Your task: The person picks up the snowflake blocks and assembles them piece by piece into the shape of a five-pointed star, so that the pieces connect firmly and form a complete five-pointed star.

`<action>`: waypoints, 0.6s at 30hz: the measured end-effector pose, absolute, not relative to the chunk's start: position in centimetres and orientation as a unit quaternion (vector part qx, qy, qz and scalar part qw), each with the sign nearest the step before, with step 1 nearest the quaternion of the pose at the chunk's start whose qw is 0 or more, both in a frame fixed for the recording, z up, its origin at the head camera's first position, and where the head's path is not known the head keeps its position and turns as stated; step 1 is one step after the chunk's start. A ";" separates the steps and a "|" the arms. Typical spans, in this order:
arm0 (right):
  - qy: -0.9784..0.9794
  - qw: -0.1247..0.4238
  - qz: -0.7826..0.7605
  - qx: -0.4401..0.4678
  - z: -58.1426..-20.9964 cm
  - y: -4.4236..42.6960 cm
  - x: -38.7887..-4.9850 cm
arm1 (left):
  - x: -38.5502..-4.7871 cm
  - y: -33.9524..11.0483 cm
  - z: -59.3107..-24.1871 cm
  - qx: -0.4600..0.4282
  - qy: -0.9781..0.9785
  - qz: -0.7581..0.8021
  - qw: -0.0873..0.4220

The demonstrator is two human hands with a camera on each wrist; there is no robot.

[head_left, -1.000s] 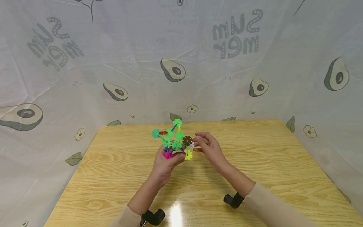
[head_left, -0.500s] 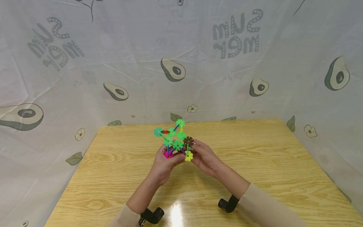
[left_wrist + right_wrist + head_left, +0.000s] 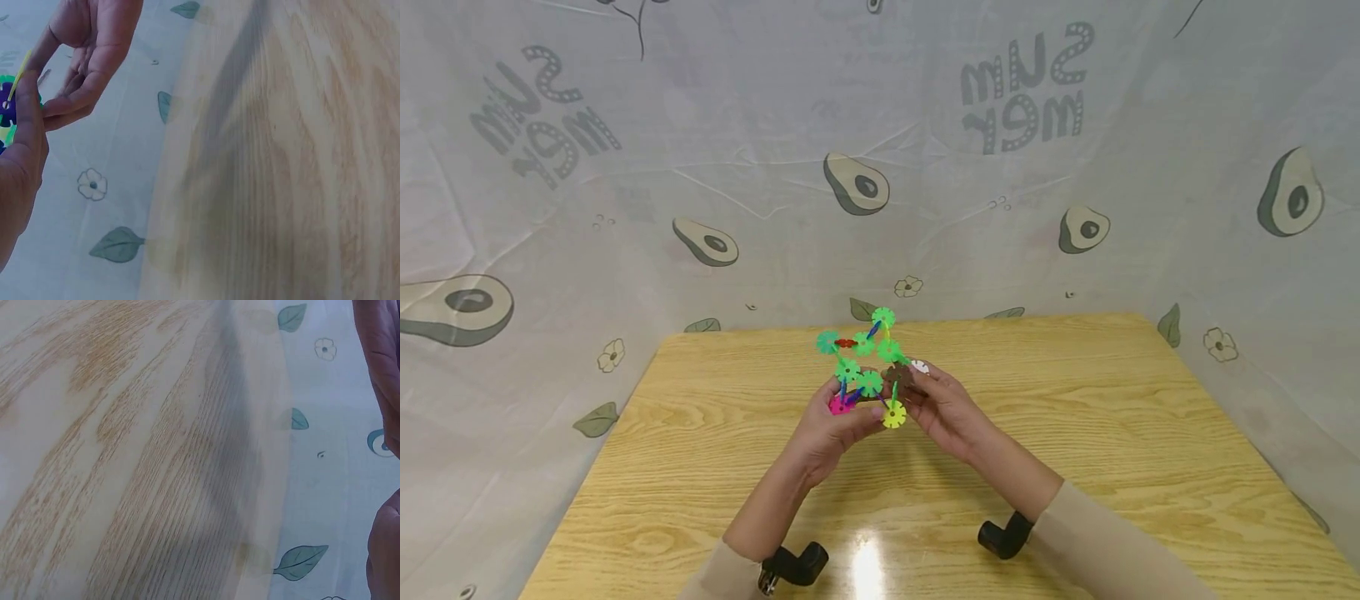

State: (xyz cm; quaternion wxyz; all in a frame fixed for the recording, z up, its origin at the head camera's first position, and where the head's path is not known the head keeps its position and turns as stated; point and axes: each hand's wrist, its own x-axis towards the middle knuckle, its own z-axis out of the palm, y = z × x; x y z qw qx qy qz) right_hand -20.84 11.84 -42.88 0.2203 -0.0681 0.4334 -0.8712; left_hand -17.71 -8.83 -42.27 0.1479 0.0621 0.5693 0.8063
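A model of interlocking plastic snowflake discs [image 3: 870, 384] is held up above the table in the head view. Its discs are mostly green, with a pink disc [image 3: 842, 405] and a yellow disc [image 3: 893, 414] low down. My left hand [image 3: 823, 432] grips it from the lower left, thumb stretched toward the yellow disc. On the right side, my right hand [image 3: 951, 418] pinches it at the brown disc [image 3: 898, 375], beside a white disc [image 3: 920, 366]. The left wrist view catches only a bit of the model, with a purple disc [image 3: 7, 105], at its left edge.
Under both hands lies a wood-grain table [image 3: 700, 467]. A pale curtain printed with avocados [image 3: 856, 185] and leaves hangs behind and at both sides. Black camera mounts sit on the left wrist [image 3: 797, 565] and the right wrist [image 3: 1006, 535].
My right hand has come in leftward from beside the model and taken hold of its right side. The model's upper part has shifted slightly right. A white disc shows again above the right fingers.
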 end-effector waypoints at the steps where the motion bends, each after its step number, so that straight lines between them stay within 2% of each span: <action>1: 0.429 0.222 -0.873 -0.070 -42.9 11.9 -20.9 | -17.7 -8.9 -42.4 0.058 0.561 0.812 0.150; 7: 0.404 0.227 -0.883 -0.065 -42.9 11.6 -21.0 | -17.3 -8.2 -43.2 0.020 0.496 0.857 0.140; 18: 0.424 0.176 -0.888 -0.030 -43.1 10.3 -20.6 | -17.3 -5.2 -43.0 -0.044 0.384 0.920 0.058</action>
